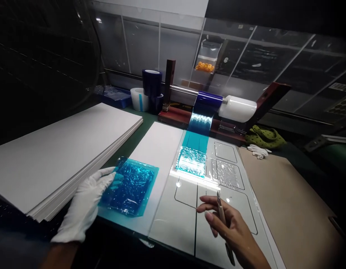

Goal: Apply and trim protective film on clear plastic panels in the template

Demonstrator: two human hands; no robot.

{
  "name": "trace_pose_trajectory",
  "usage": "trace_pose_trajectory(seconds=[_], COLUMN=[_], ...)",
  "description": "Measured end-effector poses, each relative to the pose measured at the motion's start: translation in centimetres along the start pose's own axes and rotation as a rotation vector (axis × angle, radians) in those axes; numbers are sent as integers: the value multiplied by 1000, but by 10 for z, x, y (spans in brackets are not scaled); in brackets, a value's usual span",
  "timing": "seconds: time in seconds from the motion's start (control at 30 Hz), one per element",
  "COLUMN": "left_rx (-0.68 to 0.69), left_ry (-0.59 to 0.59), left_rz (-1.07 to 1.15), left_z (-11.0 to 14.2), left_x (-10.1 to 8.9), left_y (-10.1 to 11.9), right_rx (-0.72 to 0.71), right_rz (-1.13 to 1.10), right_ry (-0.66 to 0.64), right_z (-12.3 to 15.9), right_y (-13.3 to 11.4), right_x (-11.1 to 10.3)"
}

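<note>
Left hand (83, 203), white cotton glove, at the near-left part of the desk. Fingers (104, 175) spread, tips at the edge of a crumpled blue film sheet (128, 186), not gripping it. The sheet lies on a white board (153, 149), its near edge reaching close to the hand, apparently placed within easy reach.

Right hand (231, 224), bare, hovers over a white panel (175, 220) marked with dark outlined shapes. Fingers narrow, pinching a slim pen-shaped tool (222, 213), held like a pen; cannot tell whether pen or craft knife.

Far edge of the desk: a blue film roll (205, 102) sits on a rod with a white roller (237, 108), mounted so its strip (197, 140) feeds straight down onto the panel. Beside it stand spare tape rolls (152, 86).

Far-left corner: a blue tray (114, 96) holding clear plastic. Behind the glass, a clear pouch (205, 61) of orange rings. Left edge: a tall stack of white boards (61, 157), kept beside the work. Right edge: a brown board (285, 198), with a spare white glove (258, 151) and a green cloth (264, 137) beyond it.
</note>
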State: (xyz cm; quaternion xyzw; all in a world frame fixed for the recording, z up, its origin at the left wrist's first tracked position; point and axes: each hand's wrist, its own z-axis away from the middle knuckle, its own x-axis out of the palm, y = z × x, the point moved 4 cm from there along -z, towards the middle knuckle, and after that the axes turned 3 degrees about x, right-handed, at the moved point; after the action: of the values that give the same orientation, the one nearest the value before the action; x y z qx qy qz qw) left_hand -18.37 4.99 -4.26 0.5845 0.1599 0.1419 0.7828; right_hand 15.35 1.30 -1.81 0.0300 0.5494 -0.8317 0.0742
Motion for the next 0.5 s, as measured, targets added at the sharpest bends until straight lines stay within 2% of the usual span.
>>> trace_pose_trajectory(seconds=[0.1, 0.2, 0.5], left_rx=[-22, -49, -30], left_ry=[1, -29, -48], left_rz=[14, 20, -79], left_z=[-14, -19, -23], left_x=[-9, -4, 4], left_y=[-4, -7, -12], right_rx=[0, 10, 78], right_rz=[61, 134, 305], right_ry=[50, 81, 11], right_z=[0, -1, -5], right_y=[7, 14, 35], right_x=[-5, -9, -36])
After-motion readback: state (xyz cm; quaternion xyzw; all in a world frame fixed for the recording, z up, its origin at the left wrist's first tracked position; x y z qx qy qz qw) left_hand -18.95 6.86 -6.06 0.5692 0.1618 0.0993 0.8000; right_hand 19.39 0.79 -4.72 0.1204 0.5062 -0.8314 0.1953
